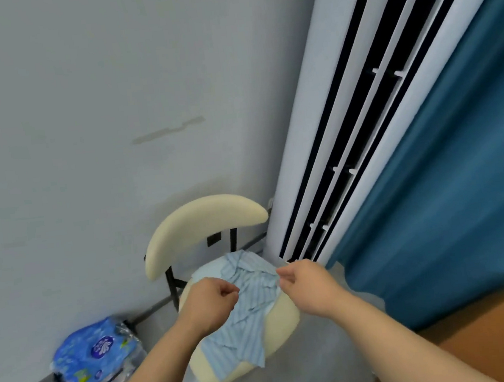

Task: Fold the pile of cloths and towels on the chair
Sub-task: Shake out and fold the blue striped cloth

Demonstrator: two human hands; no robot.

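Forearms reach in from the lower edge, ending in the left hand and right hand above the striped cloth. This cloth lies crumpled across the seat of the chair, one corner hanging over the front rim, a plainer pale-blue piece showing beneath it. Right fingers pinch its far edge; left fingers are curled tight at the opposite side, apparently pinching too. Two spaced holds probably serve to lift and spread the fabric before a first fold. Beside the chair on the floor sits a plastic-wrapped pack; a standing air conditioner and a blue curtain rise behind.
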